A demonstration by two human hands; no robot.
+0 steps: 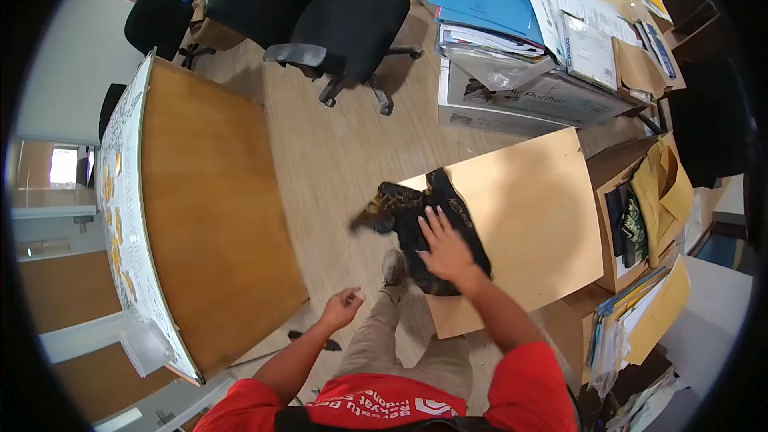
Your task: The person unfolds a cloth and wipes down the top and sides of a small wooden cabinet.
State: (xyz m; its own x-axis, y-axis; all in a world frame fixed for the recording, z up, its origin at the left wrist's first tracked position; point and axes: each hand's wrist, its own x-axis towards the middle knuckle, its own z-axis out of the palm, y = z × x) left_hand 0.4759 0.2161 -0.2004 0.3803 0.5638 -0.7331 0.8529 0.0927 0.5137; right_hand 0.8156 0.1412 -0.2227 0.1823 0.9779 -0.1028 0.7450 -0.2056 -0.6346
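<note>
Cloth (412,236), black, in the head view lies over the edge of a pale board (544,220), spread out but seemingly not yet flat, beneath the open-fingered right hand (445,250), the left hand (342,309) loosely curled, apparently empty.

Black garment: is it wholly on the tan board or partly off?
Partly off. The black garment lies mostly on the tan board, beneath the right hand, but its patterned end extends past the board's edge.

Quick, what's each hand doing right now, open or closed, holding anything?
Left hand: partly curled, away from the black cloth; can't tell if it holds anything.
Right hand: open, spread on the cloth, not gripping.
</note>
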